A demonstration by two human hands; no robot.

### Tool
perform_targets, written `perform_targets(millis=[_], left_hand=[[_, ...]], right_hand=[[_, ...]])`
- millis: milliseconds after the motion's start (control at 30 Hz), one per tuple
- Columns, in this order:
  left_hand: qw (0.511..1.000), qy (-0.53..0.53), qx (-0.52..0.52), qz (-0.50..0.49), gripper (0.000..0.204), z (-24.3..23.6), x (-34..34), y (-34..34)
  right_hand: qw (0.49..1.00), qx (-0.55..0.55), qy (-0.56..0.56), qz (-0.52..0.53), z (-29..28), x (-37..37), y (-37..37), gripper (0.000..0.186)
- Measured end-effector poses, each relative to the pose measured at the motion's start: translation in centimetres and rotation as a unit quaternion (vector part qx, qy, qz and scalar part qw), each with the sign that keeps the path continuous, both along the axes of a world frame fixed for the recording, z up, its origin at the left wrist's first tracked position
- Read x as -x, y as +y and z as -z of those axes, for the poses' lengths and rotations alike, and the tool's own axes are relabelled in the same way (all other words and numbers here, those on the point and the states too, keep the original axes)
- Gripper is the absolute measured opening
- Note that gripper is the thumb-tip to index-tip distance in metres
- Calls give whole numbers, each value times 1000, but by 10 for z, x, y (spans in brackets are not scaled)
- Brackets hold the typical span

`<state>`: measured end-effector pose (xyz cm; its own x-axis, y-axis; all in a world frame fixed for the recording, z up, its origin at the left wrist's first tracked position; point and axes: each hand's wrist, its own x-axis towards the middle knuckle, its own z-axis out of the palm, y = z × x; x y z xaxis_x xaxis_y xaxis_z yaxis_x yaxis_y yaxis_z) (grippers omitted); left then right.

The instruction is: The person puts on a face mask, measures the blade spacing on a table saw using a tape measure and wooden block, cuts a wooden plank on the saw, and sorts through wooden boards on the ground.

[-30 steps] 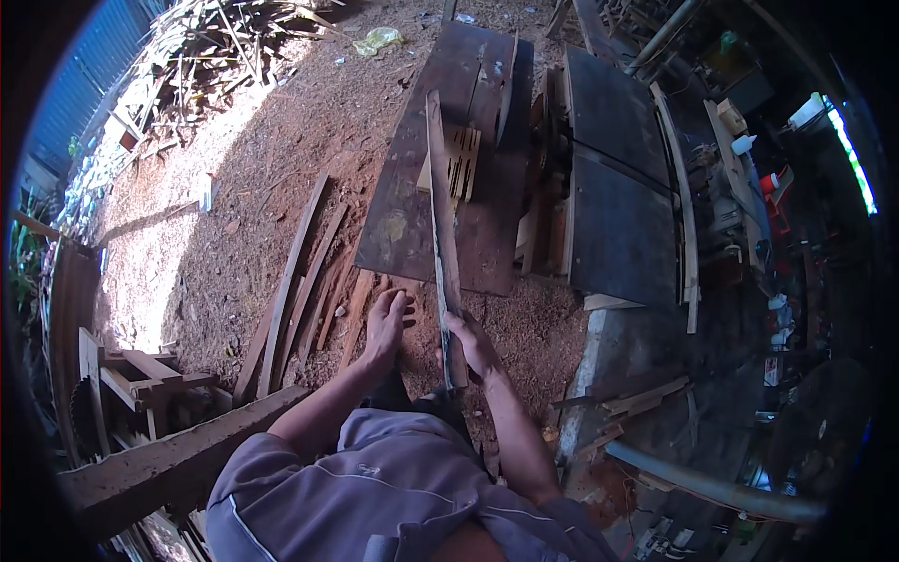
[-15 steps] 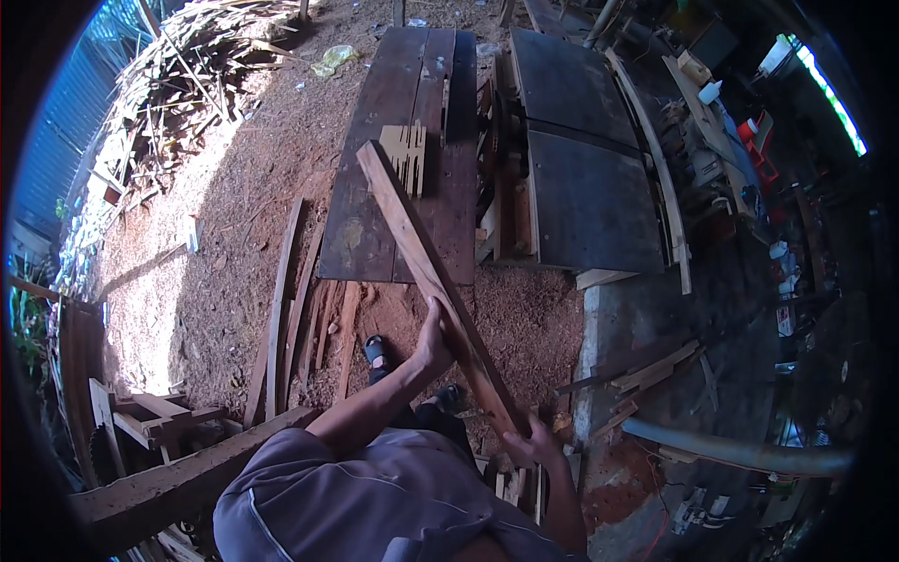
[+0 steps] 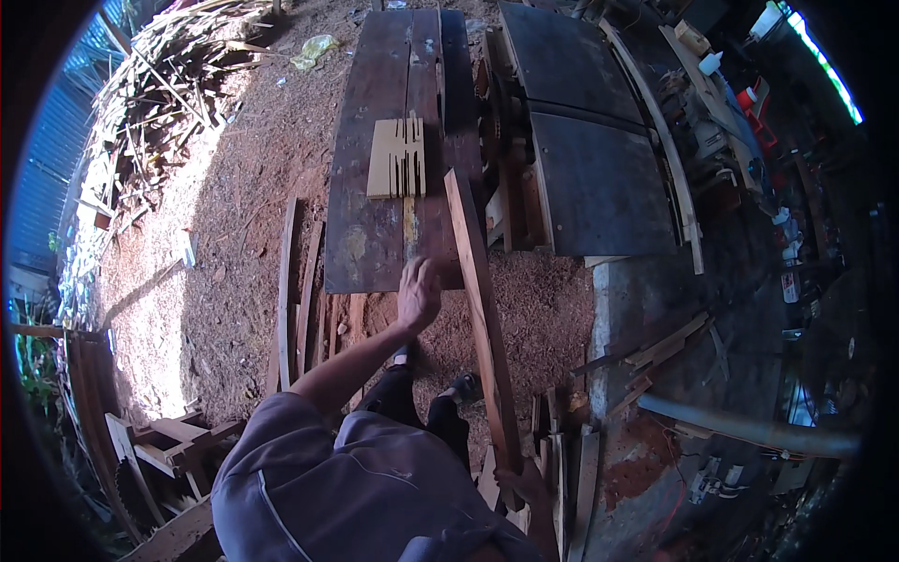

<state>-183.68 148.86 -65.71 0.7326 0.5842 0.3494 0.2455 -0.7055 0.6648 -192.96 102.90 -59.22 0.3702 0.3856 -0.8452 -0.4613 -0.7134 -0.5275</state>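
Note:
A long wooden plank slants up from my right side, its far end over the right part of the dark wooden table. Low on the right, my right hand is closed around the plank's near end. My left hand is off the plank, just above the table's near edge. Its fingers are loosely bent and apart from the wood, with nothing seen in them. Farther up on the table lies a pale yellow board with dark narrow slots.
Right of the table stand dark panels with a long thin board beside them. Loose strips lie on the ground at left. A scrap-wood heap rises far left. At right are offcuts and a pipe.
My left hand has let go of the plank and moved up toward the table edge. The plank has swung right, with my right hand still holding its near end lower down.

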Motion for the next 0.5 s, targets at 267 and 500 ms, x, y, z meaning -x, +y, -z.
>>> perform_targets(millis=[267, 500], left_hand=[[823, 237, -82, 510, 39, 55, -5, -42], [981, 57, -84, 166, 28, 15, 41, 37]], right_hand=[[986, -110, 54, 110, -72, -21, 53, 58], [991, -54, -55, 110, -28, 2, 77, 46]])
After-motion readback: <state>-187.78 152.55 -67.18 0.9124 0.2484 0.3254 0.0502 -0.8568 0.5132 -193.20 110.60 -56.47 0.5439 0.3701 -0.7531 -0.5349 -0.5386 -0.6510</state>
